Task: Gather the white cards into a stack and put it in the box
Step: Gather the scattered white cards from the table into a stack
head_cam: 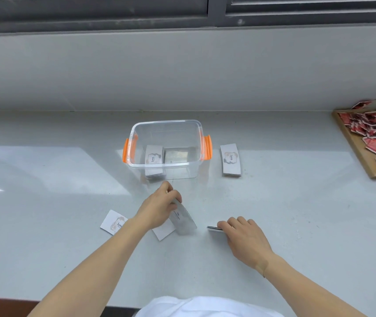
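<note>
Clear plastic box [167, 147] with orange side latches [207, 147] sits mid-bench, lid off, open top facing up. Inside, at its left end: one stack of white cards [153, 157], "love" print on top. Rest of the box floor is bare, so the right half is free.

Second stack of the same cards [230, 160] lies on the bench [45, 179] just right of the box, apart from the latch.

Wooden tray [363, 161] at far right edge of bench, cut off by the frame, holds a loose heap of red packets [369, 131]. One red packet sits past its back rim.

Left hand [157, 209]: grip closed on a small bunch of white cards [183, 219], held on edge and tilted, lower edge at or near the bench; contact not clear. It is in front of the box, near its front wall. Two single cards lie flat beside the left wrist: one with "love" print [113, 221] to its left, one blank-looking card [163, 231] partly under the hand.

Right hand [244, 236]: palm down, fingers curled over a thin stack of cards [214, 228] on the bench, only the stack's left edge showing. Can't tell if the grip has closed on it or just rests on it.

Open bench: wide clear stretch left of the box and between the right hand and the tray. Back edge meets a pale wall under a window frame. Near edge is at the person's body.
</note>
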`<control>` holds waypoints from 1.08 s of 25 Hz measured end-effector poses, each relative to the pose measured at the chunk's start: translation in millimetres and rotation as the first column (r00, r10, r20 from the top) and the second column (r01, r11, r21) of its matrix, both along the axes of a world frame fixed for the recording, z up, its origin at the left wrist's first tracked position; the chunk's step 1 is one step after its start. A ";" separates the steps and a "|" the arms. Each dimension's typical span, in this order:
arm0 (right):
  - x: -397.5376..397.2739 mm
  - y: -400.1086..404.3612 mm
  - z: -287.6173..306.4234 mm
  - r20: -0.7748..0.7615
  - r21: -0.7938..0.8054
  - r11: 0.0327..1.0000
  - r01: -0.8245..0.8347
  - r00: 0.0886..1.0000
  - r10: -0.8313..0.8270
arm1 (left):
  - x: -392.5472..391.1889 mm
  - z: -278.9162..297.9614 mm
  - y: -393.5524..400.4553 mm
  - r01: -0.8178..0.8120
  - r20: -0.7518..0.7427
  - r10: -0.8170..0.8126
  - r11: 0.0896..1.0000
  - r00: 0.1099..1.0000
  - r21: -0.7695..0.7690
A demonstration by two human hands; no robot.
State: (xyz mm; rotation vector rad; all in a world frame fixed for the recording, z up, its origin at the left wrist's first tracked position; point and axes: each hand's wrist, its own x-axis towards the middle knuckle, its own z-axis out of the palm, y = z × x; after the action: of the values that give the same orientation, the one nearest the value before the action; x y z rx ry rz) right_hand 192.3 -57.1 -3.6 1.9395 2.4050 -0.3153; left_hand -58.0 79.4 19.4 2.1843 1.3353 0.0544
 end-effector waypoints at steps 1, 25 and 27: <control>-1.0 -0.9 -0.7 -0.008 0.021 1.000 0.001 1.000 -0.001 | -0.5 2.4 -1.9 -0.048 0.084 0.048 0.999 0.995 -0.001; -9.8 -5.2 -9.9 -0.083 0.143 0.981 0.132 0.989 -0.121 | 57.4 -18.9 -63.1 -0.036 0.198 0.109 0.939 0.974 -0.342; -9.8 -4.8 -9.7 -0.082 0.147 0.980 0.131 0.989 -0.120 | 33.6 -21.1 -49.4 0.018 0.066 -0.004 0.977 0.998 -0.213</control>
State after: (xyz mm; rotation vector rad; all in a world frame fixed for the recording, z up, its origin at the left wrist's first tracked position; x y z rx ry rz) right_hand 182.4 -61.9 -13.3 2.1872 2.4212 -0.2153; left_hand -24.4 30.0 -1.7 1.9927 1.2326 -0.0216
